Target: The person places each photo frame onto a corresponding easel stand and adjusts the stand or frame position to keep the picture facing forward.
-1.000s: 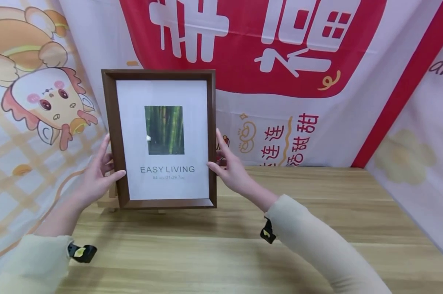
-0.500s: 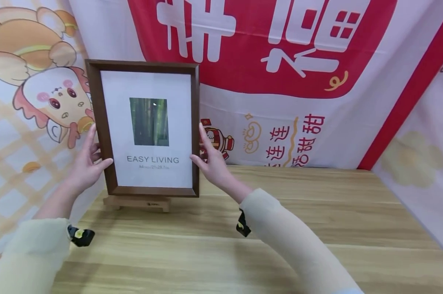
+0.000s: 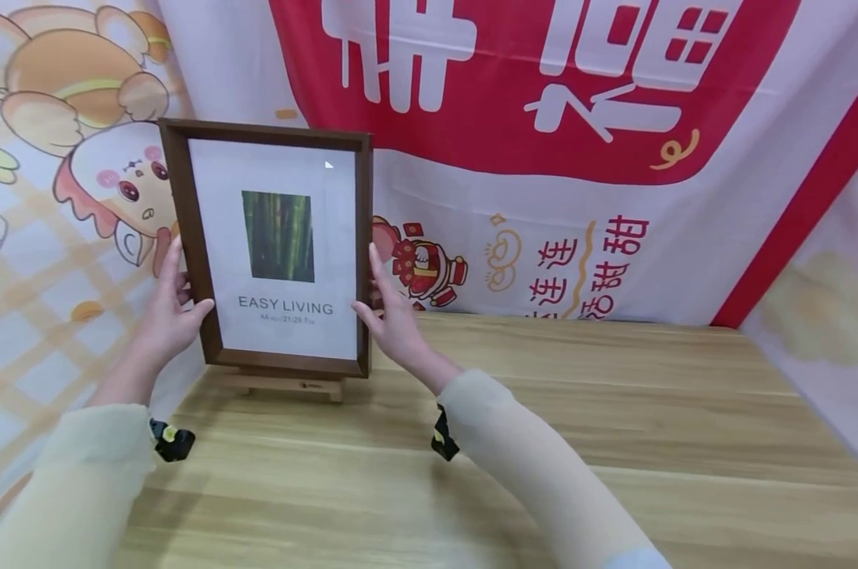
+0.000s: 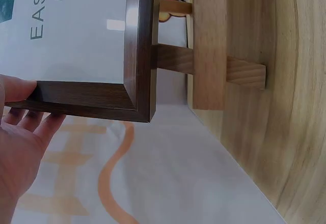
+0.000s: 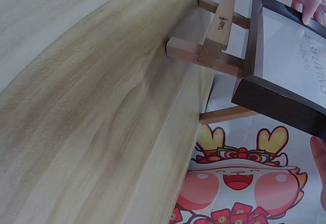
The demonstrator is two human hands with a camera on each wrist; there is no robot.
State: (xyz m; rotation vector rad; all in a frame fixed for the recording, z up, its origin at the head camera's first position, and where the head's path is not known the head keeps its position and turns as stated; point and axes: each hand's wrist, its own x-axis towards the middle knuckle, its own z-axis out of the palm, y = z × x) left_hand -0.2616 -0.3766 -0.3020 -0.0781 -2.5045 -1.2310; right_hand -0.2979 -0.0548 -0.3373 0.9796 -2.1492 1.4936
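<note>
A brown picture frame [image 3: 276, 245] with a white mat, a small bamboo picture and the words EASY LIVING stands nearly upright between both hands. My left hand [image 3: 169, 316] grips its left side, thumb on the front and fingers behind. On the opposite side my right hand [image 3: 395, 322] holds the edge the same way. Just below is a small wooden easel [image 3: 287, 383], largely hidden by the frame. In the left wrist view, a gap separates the frame's bottom edge from the easel's ledge [image 4: 210, 46]. The right wrist view shows that gap too, and the easel's rear leg [image 5: 226, 114].
The easel stands on a wood-grain table [image 3: 543, 442], near its back left corner. A red and white printed cloth [image 3: 507, 142] hangs behind, and a cartoon-patterned cloth [image 3: 38, 276] closes the left side. Another pale cloth [image 3: 820, 316] hangs at the right.
Both hands have raised the frame and shifted it left over the easel, uncovering the ledge below. Its right side has since swung slightly, and the head view has turned a little.
</note>
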